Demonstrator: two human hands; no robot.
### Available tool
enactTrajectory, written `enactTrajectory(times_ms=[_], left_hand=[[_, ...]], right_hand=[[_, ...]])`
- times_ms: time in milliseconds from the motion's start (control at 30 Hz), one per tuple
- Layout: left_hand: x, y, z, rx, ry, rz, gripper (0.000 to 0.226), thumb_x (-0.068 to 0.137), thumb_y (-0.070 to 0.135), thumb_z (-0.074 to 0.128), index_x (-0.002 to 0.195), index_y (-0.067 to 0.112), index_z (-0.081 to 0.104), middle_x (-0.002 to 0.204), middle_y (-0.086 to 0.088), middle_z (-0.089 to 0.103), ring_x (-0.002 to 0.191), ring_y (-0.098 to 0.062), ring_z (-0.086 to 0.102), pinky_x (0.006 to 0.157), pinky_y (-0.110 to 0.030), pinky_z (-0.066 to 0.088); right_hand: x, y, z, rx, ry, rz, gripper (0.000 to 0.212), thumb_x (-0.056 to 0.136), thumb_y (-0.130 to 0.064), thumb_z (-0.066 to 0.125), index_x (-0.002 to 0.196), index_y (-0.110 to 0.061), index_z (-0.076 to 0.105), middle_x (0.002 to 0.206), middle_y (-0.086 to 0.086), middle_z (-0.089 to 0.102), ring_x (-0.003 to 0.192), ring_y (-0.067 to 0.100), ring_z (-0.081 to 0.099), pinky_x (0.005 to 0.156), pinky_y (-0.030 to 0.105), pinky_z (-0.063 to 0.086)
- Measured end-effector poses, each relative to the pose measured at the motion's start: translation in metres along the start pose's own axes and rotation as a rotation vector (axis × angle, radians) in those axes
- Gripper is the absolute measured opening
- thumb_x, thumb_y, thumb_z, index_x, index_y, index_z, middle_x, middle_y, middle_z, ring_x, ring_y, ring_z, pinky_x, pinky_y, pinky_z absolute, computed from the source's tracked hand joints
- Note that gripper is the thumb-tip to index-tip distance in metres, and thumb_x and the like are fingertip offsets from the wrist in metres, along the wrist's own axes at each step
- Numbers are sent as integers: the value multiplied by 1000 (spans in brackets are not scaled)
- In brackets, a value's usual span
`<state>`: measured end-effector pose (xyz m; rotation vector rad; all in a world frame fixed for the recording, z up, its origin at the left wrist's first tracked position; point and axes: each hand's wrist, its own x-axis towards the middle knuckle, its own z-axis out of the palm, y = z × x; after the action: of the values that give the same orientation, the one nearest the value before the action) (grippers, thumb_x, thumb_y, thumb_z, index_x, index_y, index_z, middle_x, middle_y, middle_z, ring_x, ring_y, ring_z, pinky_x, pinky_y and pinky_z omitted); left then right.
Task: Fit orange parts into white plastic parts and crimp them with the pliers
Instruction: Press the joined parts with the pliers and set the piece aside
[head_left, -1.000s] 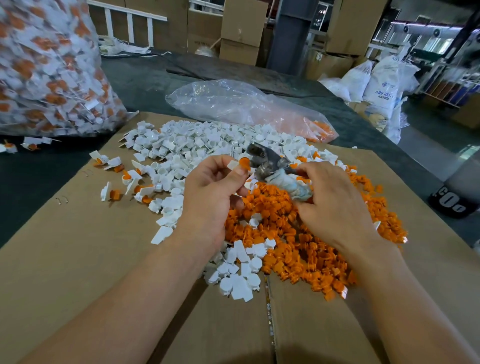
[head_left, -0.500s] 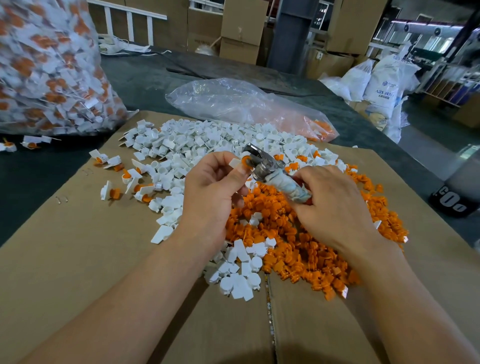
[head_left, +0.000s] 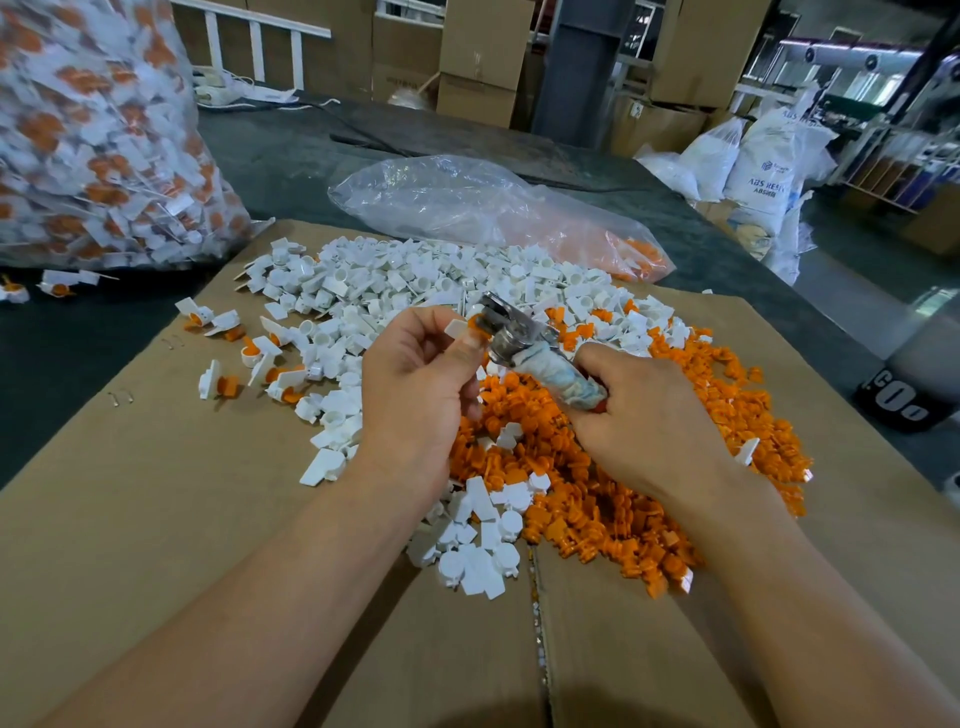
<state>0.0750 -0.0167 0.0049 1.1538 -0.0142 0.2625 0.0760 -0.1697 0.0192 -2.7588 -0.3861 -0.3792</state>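
Observation:
My left hand (head_left: 415, 382) pinches a white plastic part (head_left: 457, 328) with an orange part (head_left: 474, 323) fitted in it, held up above the piles. My right hand (head_left: 644, 415) grips the cloth-wrapped handles of the metal pliers (head_left: 511, 335). The plier jaws sit closed around the orange end of the held piece. A heap of loose white parts (head_left: 405, 291) lies behind my hands and a heap of orange parts (head_left: 597, 493) lies under and right of them, both on flattened cardboard (head_left: 156, 519).
Several fitted white-and-orange pieces (head_left: 260, 358) lie on the cardboard to the left. A large clear bag of such pieces (head_left: 93, 135) stands far left. A near-flat clear bag (head_left: 467, 208) with orange parts lies behind. Dark table surface (head_left: 78, 338) surrounds the cardboard.
The plier jaws, open beside the piece a second ago, have come onto its orange end and closed. Both hands rose slightly and stayed together.

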Motion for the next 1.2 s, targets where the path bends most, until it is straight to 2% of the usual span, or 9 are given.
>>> enactTrajectory(times_ms=[233, 333, 400, 567, 667, 833, 1033, 1133, 1200], left_hand=[[1, 1, -1, 6, 1, -2, 26, 88, -5, 52, 70, 14, 51, 43, 11, 42, 37, -5, 38, 36, -16, 36], [1, 1, 0, -2, 8, -12, 26, 88, -4, 53, 70, 15, 51, 42, 12, 42, 36, -5, 37, 35, -16, 35], [1, 1, 0, -1, 14, -19, 26, 87, -3, 55, 69, 15, 52, 42, 12, 43, 37, -5, 38, 36, -15, 35], [3, 1, -1, -28, 31, -103, 20, 83, -2, 60, 71, 13, 57, 53, 5, 54, 41, -7, 49, 38, -17, 41], [8, 4, -4, -168, 63, -197, 19, 84, -2, 58, 71, 11, 56, 52, 4, 59, 43, -5, 52, 40, -16, 45], [15, 9, -10, -420, 182, -330, 19, 93, 16, 51, 75, 8, 52, 51, -2, 59, 41, -8, 53, 40, -17, 45], [27, 20, -29, -703, 356, -296, 20, 96, 22, 45, 79, 12, 49, 53, 0, 59, 41, -8, 52, 40, -15, 41], [32, 24, -38, -857, 387, -304, 19, 94, 13, 43, 77, 11, 51, 51, -1, 59, 39, -8, 52, 40, -15, 41], [34, 25, -44, -969, 410, -308, 14, 94, 7, 42, 85, 8, 53, 49, -3, 58, 38, -9, 52, 38, -15, 40]], right_hand=[[-1, -3, -1, -50, 28, -2, 35, 82, -22, 59, 63, -29, 31, 59, -7, 42, 54, 10, 39, 47, 27, 24], [-1, -2, 1, -33, 27, -1, 24, 83, -22, 59, 72, -27, 39, 61, -8, 43, 56, 13, 41, 48, 27, 28], [-1, -2, 2, -38, 48, -3, 17, 82, -23, 59, 76, -21, 43, 63, -8, 42, 59, 15, 42, 48, 27, 28], [3, 10, 7, -73, 121, 37, 20, 80, -28, 63, 90, -18, 49, 77, -9, 41, 76, 14, 42, 55, 24, 27], [8, 20, 10, -120, 118, 96, 39, 78, -38, 67, 107, -16, 53, 93, -4, 46, 91, 16, 44, 73, 26, 31], [12, 33, 16, -221, 45, 187, 64, 70, -60, 64, 117, -18, 53, 110, 2, 51, 107, 21, 43, 93, 33, 31], [15, 40, 17, -207, -53, 244, 73, 66, -67, 62, 122, -21, 52, 117, 3, 52, 111, 21, 45, 93, 34, 34], [16, 41, 18, -195, -71, 248, 73, 66, -67, 62, 123, -21, 52, 119, 4, 53, 112, 21, 47, 93, 35, 35], [17, 42, 18, -194, -77, 251, 76, 66, -68, 61, 125, -21, 52, 121, 4, 53, 113, 21, 47, 93, 35, 36]])
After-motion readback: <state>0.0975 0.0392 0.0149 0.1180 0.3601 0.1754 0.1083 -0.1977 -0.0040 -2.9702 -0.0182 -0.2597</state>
